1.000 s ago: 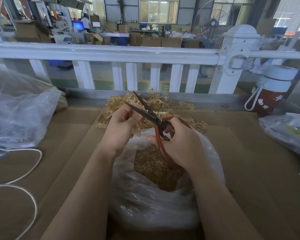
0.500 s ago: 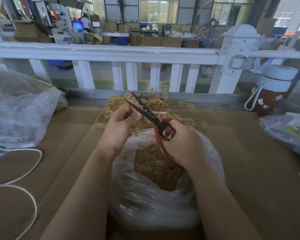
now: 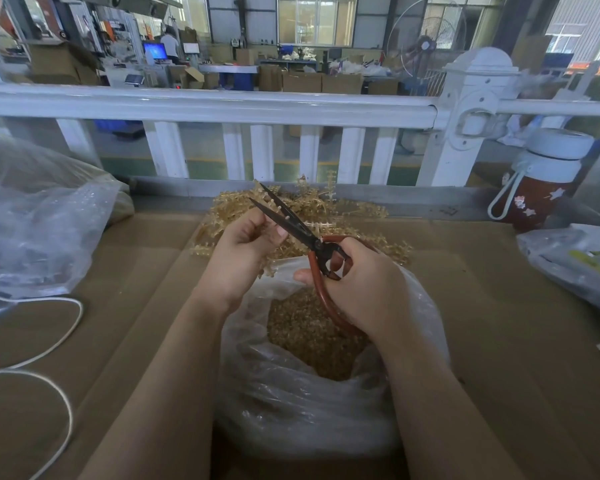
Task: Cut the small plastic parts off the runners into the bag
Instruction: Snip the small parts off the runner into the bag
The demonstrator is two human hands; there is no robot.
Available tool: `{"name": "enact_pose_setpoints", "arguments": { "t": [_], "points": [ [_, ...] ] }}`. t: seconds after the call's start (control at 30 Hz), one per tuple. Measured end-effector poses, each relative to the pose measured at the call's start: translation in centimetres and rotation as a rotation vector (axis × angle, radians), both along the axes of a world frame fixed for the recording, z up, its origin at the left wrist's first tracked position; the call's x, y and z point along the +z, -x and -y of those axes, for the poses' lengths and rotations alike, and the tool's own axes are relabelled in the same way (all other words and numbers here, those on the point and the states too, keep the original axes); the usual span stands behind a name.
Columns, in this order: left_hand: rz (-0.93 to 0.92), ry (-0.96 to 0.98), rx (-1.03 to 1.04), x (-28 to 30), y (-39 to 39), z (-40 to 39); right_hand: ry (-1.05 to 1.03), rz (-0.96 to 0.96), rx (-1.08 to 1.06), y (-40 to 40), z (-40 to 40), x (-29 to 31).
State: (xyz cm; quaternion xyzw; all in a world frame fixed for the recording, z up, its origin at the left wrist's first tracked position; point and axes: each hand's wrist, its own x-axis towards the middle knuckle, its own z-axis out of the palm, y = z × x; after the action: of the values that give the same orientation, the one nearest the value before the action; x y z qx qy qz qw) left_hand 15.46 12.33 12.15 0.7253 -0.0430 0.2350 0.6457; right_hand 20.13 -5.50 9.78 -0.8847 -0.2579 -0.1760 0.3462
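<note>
The left hand point(image 3: 238, 256) pinches a runner point(image 3: 267, 268) over the open bag point(image 3: 312, 403); the scissors point(image 3: 293, 225), blades slightly parted, point up-left from the right hand point(image 3: 364, 285), which grips their red handles; cut parts point(image 3: 309, 337) fill the bag below.

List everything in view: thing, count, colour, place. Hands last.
scissors: one, black blades, red handles, over the open bag
runner: one, amber, held beside the blades
pile of runners: one, amber, behind the bag
open bag: one, clear, centre, holding amber cut parts
bags: two more, clear, far left and far right
bottle: one, red with white lid, right
cord: one, white, left
railing: one, white, behind the table
left hand: grips the runner
right hand: grips the scissors
</note>
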Motion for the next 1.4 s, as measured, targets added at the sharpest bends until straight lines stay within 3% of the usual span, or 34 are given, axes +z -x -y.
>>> {"name": "enact_pose_setpoints", "arguments": {
  "t": [0.6, 1.0, 1.4],
  "points": [
    [0.003, 0.023, -0.023, -0.26, -0.18, -0.59, -0.007, -0.052, 0.018, -0.29, -0.11, -0.12],
    [-0.028, -0.078, -0.122, 0.00, 0.13, -0.01, -0.026, -0.051, 0.020, -0.03, 0.07, 0.21],
    [0.029, 0.187, -0.036, -0.15, -0.21, -0.54, 0.011, -0.084, 0.028, -0.24, 0.11, 0.18]
  ]
}}
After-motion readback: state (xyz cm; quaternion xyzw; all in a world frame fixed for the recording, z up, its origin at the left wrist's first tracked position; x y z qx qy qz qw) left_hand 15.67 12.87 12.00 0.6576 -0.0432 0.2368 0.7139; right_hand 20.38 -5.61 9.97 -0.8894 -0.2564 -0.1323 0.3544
